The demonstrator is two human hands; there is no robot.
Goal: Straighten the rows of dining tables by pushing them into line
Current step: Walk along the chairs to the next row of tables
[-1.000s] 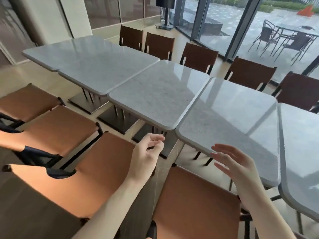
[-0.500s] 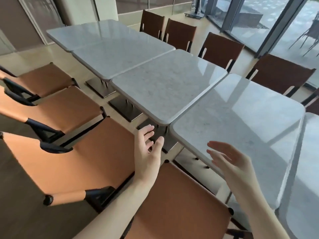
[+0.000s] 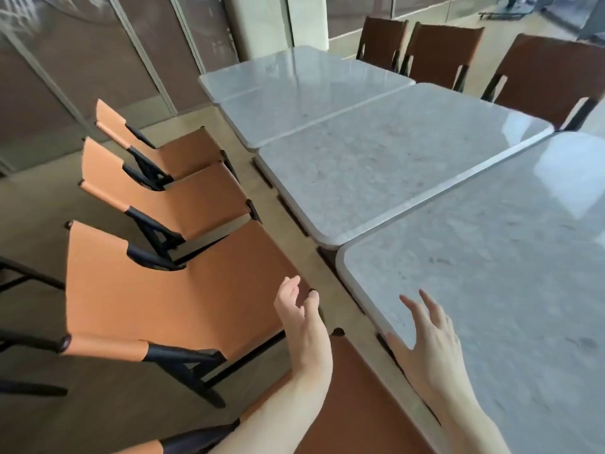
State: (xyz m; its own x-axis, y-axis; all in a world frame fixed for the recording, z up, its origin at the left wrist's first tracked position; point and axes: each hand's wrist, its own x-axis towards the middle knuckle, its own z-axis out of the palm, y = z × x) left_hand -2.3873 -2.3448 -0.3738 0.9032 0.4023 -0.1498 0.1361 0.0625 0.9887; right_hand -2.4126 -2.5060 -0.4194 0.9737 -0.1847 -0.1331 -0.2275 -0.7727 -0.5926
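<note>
A row of grey marble-topped dining tables runs from the far wall toward me. The nearest table (image 3: pixel 491 290) fills the right side; its near edge juts out a little past the second table (image 3: pixel 376 165). A third table (image 3: pixel 294 103) and a fourth behind it are stepped slightly too. My right hand (image 3: pixel 425 335) hovers over the near-left edge of the nearest table, fingers spread; whether it touches the top I cannot tell. My left hand (image 3: pixel 301 319) is open in the air over the gap between a chair and that table, holding nothing.
Several orange leather chairs (image 3: pixel 157 290) with black frames stand close along the left of the tables; another seat (image 3: pixel 353 398) lies right under my arms. Dark brown chairs (image 3: pixel 550 73) line the far side. A pillar and glass partitions stand at the back left.
My view has swung left and moved closer to the tables. My right hand has come over the nearest table's edge; my left hand has stayed open over the gap.
</note>
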